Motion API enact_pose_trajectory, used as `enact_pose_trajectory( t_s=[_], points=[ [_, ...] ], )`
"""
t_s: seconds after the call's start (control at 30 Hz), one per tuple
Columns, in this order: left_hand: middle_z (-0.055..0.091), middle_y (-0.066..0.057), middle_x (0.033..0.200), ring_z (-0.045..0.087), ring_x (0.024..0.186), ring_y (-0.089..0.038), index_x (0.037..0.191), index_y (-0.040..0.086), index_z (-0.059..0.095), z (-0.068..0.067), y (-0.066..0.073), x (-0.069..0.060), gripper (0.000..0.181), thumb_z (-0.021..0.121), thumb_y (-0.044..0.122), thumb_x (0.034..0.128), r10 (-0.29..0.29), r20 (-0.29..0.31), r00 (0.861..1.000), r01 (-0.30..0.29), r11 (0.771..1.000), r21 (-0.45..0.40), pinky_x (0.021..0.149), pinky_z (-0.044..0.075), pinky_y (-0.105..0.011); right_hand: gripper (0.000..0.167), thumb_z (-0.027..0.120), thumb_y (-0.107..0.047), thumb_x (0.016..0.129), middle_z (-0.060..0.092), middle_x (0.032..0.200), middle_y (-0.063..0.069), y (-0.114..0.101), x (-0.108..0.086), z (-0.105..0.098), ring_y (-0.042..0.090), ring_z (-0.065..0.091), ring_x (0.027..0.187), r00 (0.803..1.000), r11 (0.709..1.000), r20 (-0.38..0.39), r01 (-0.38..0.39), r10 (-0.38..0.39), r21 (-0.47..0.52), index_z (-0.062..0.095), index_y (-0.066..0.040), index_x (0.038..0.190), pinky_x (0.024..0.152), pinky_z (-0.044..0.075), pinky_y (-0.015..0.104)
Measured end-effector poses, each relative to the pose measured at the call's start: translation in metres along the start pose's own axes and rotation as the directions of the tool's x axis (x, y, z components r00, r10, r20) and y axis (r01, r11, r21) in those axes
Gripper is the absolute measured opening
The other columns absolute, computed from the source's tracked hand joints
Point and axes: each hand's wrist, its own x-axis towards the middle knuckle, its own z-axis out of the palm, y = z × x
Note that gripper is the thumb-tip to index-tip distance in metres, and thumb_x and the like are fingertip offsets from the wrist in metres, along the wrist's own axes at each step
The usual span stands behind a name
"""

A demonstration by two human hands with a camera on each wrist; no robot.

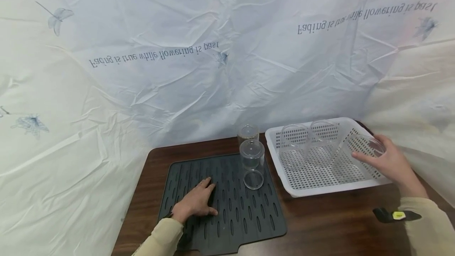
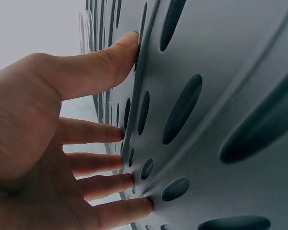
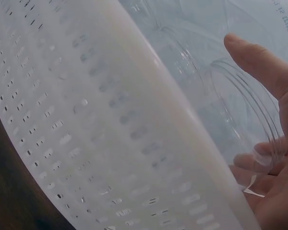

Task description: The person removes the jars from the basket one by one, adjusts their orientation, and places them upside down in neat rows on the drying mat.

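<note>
On the dark grey ribbed mat (image 1: 227,224), my left hand (image 1: 197,200) rests with its fingers spread. Those fingertips and the thumb touch the slotted surface in the left wrist view. My right hand (image 1: 392,161) is at the right end of a white perforated basket (image 1: 284,183), beside a clear glass (image 1: 355,157). In the right wrist view its thumb stands off the glass rim (image 3: 266,115), while the other fingers lie behind the rim, partly seen through it. Two more clear glasses (image 1: 293,145) (image 1: 323,145) are in the basket.
A clear glass (image 1: 252,165), seemingly upside down, stands on the mat's right part. Another clear glass (image 1: 248,132) stands behind it near the back edge. The brown wooden table (image 1: 320,224) carries everything. A wrinkled printed white sheet (image 1: 213,82) hangs behind and at both sides.
</note>
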Motion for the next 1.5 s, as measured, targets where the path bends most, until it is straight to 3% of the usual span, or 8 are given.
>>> enact_pose_trajectory(
  t_s=[0.2,0.3,0.43,0.87,0.97,1.1,1.33,1.5],
  points=[
    [0.028,-0.019,0.157,0.031,0.143,-0.04,0.145,0.004,0.045,0.001,-0.001,-0.001,0.091,0.084,0.046,0.0732,-0.01,0.007,1.0,0.01,1.0,-0.006,0.11,0.035,-0.056,0.111,0.074,-0.033,0.088,0.015,0.151,0.042,0.008,-0.001,0.001,0.062,0.018,0.135,0.998,0.998,0.064,0.008,-0.012,0.068,-0.008,0.007,0.152,0.099,0.023,0.075],
    [0.028,-0.019,0.157,0.031,0.143,-0.04,0.145,0.004,0.045,0.002,-0.001,-0.002,0.091,0.084,0.046,0.0733,-0.006,0.003,1.0,0.006,1.0,-0.007,0.11,0.035,-0.056,0.108,0.073,-0.027,0.089,0.015,0.15,0.043,0.013,-0.001,-0.001,0.061,0.018,0.135,0.995,0.995,0.095,0.024,-0.033,0.094,-0.008,0.008,0.152,0.114,0.035,0.037],
    [0.028,-0.019,0.157,0.032,0.143,-0.04,0.144,0.004,0.045,0.003,0.0,-0.003,0.091,0.084,0.045,0.0734,-0.003,0.003,1.0,0.003,1.0,-0.01,0.109,0.036,-0.056,0.1,0.075,-0.023,0.087,0.027,0.144,0.044,0.018,0.0,-0.005,0.059,0.029,0.128,0.988,0.996,0.129,0.076,-0.083,0.054,0.006,0.015,0.148,0.073,0.033,-0.001],
    [0.028,-0.019,0.157,0.032,0.143,-0.039,0.145,0.004,0.045,0.005,0.001,-0.003,0.091,0.083,0.046,0.0738,0.0,0.018,1.0,0.0,1.0,-0.013,0.109,0.036,-0.056,0.107,0.081,-0.02,0.081,0.034,0.135,0.045,0.021,0.0,-0.007,0.057,0.038,0.117,0.977,0.993,0.182,0.119,-0.113,-0.022,0.005,0.019,0.145,0.066,0.035,0.001],
    [0.028,-0.019,0.157,0.031,0.143,-0.04,0.145,0.004,0.045,0.005,0.0,-0.003,0.09,0.083,0.046,0.0741,0.007,0.015,1.0,-0.007,1.0,-0.025,0.109,0.036,-0.056,0.099,0.082,-0.018,0.08,0.038,0.133,0.04,0.021,-0.001,-0.006,0.02,0.052,0.112,0.981,0.99,0.135,0.144,-0.143,-0.004,0.014,0.017,0.143,0.066,0.036,0.001],
    [0.028,-0.019,0.157,0.031,0.143,-0.04,0.145,0.004,0.045,0.005,-0.002,-0.003,0.09,0.083,0.046,0.0747,0.004,0.012,1.0,-0.004,1.0,-0.026,0.11,0.035,-0.056,0.091,0.082,-0.014,0.079,0.042,0.13,0.036,0.022,-0.001,-0.006,-0.022,0.033,0.096,0.982,0.986,0.087,0.163,-0.165,0.031,0.021,0.016,0.141,0.067,0.037,0.001],
    [0.029,-0.019,0.157,0.032,0.143,-0.039,0.145,0.004,0.045,0.001,-0.001,-0.004,0.089,0.082,0.045,0.0757,0.015,-0.025,1.0,-0.015,1.0,-0.009,0.11,0.036,-0.055,0.106,0.081,-0.012,0.081,0.04,0.123,0.026,0.019,0.0,-0.004,-0.016,0.036,0.093,0.993,0.99,-0.013,0.12,-0.12,0.079,0.002,0.009,0.148,0.066,0.037,0.002],
    [0.028,-0.019,0.157,0.031,0.143,-0.039,0.145,0.003,0.045,0.0,-0.001,-0.005,0.088,0.082,0.044,0.076,0.023,-0.022,0.999,-0.023,1.0,-0.015,0.11,0.036,-0.055,0.099,0.082,-0.012,0.079,0.042,0.12,0.019,0.013,-0.002,-0.007,-0.014,0.039,0.092,0.99,0.987,-0.066,0.13,-0.124,0.089,0.011,0.009,0.144,0.067,0.036,0.001]
  ],
)
